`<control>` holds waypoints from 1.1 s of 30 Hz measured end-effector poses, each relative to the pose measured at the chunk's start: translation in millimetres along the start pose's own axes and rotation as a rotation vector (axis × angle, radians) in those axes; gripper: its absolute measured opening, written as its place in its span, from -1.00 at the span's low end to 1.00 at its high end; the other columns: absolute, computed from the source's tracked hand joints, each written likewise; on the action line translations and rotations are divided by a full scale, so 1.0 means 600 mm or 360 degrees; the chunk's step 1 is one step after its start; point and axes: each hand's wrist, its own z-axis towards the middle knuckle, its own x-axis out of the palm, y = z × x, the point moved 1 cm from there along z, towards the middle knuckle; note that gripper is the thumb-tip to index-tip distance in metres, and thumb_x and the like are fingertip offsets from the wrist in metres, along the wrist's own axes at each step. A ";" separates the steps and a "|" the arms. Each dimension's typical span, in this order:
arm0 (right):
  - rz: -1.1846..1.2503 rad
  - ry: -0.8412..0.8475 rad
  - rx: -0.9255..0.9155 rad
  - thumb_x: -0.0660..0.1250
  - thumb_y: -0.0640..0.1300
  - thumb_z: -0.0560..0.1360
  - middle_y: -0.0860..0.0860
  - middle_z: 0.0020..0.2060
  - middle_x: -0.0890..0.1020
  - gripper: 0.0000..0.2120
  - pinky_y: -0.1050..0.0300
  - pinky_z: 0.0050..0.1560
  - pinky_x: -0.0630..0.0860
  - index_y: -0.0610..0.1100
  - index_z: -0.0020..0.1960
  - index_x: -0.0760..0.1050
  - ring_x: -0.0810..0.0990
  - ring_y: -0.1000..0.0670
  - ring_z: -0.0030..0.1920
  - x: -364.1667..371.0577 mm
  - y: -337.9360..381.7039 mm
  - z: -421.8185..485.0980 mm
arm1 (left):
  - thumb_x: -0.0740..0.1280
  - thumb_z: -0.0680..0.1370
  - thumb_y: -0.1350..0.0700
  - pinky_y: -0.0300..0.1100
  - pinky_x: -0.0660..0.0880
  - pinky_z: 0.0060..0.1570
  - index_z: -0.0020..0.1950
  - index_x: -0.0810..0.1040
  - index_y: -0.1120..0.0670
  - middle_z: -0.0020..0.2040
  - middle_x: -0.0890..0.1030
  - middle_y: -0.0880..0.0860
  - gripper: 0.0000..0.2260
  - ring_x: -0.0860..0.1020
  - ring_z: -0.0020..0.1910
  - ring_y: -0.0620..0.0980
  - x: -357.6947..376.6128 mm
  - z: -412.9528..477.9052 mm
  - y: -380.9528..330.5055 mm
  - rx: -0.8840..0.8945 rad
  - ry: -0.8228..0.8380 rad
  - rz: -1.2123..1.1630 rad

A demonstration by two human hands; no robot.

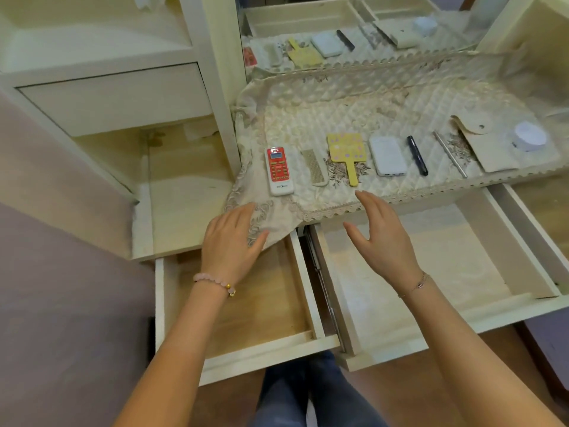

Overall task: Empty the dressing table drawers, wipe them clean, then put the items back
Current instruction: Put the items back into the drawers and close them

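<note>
The task's things are out of the drawers, lined up on the cloth (354, 112) that covers the table: a remote (278, 171), a comb (314, 167), a hand mirror (346, 149), a power bank (388, 155), a pen (417, 155), a metal rod (449, 154), a pouch (489, 149) and a round white box (529, 135). The left drawer (252, 303) and the middle drawer (431, 257) stand pulled out with nothing loose in them.

The left hand (229, 245) has straight fingers laid on the cloth's hanging corner, gripping nothing. The right hand (383, 241) hovers open over the middle drawer, fingers spread, just short of the lace edge.

The main risk is that corner. A tug on it would likely drag the whole cloth forward, and the remote, nearest the edge, could slide off into a drawer or onto the floor. The corner also droops into the left drawer, so closing that drawer could trap it. The pen and rod may roll if the cloth shifts.

A third drawer (542, 211) is open at the right. The person's knees sit just under the drawer fronts, leaving little room. No wiping rag is in view.
</note>
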 end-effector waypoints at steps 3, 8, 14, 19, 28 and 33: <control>0.0007 0.0004 0.0012 0.24 0.00 0.54 -0.07 0.40 0.35 -0.47 0.13 0.38 0.20 -0.15 0.45 0.23 0.28 -0.03 0.41 0.009 -0.007 0.024 | 0.20 0.56 -0.12 -0.07 0.27 0.29 0.42 0.31 0.10 0.36 0.43 0.08 -0.50 0.37 0.34 0.06 0.023 0.046 -0.005 -0.0089 0.0050 -0.0139; 0.0011 0.0022 0.0038 0.23 0.03 0.54 -0.06 0.40 0.35 -0.47 0.18 0.38 0.15 -0.13 0.45 0.23 0.28 -0.03 0.41 0.028 -0.027 0.062 | 0.29 0.53 -0.07 -0.03 0.36 0.25 0.40 0.31 0.12 0.35 0.42 0.07 -0.50 0.38 0.31 0.05 0.078 0.139 -0.027 -0.0587 0.0119 -0.0716; 0.0050 0.0016 0.0067 0.26 -0.01 0.53 -0.07 0.38 0.38 -0.48 0.10 0.38 0.22 -0.13 0.44 0.25 0.31 -0.05 0.40 0.044 -0.056 0.091 | 0.40 0.45 -0.01 0.02 0.45 0.12 0.17 0.44 0.10 0.13 0.54 0.08 -0.64 0.47 0.14 0.08 0.131 0.213 -0.041 -0.0824 0.0105 -0.0865; 0.0029 0.0035 0.0092 0.28 -0.02 0.53 -0.08 0.38 0.38 -0.48 0.15 0.36 0.19 -0.13 0.43 0.26 0.31 -0.05 0.39 0.049 -0.075 0.102 | 0.46 0.40 0.00 0.02 0.42 0.15 0.20 0.44 0.13 0.14 0.50 0.13 -0.56 0.46 0.13 0.10 0.148 0.239 -0.043 -0.0953 0.0063 -0.0786; 0.0014 0.0044 0.0134 0.25 0.01 0.54 -0.09 0.39 0.37 -0.48 0.16 0.37 0.17 -0.15 0.43 0.26 0.30 -0.06 0.40 0.041 -0.097 0.109 | 0.51 0.37 0.11 -0.19 0.48 -0.16 0.11 0.45 0.17 0.05 0.59 0.08 -0.60 0.56 -0.09 -0.03 0.138 0.242 -0.044 -0.1110 0.0050 -0.1103; 0.0006 0.0022 0.0176 0.25 0.02 0.54 -0.08 0.39 0.36 -0.47 0.10 0.39 0.22 -0.15 0.44 0.25 0.29 -0.04 0.40 0.026 -0.106 0.093 | 0.49 0.39 0.18 -0.07 0.56 -0.02 0.14 0.46 0.18 0.03 0.62 0.13 -0.62 0.59 -0.07 0.01 0.116 0.221 -0.050 -0.1158 0.0047 -0.1389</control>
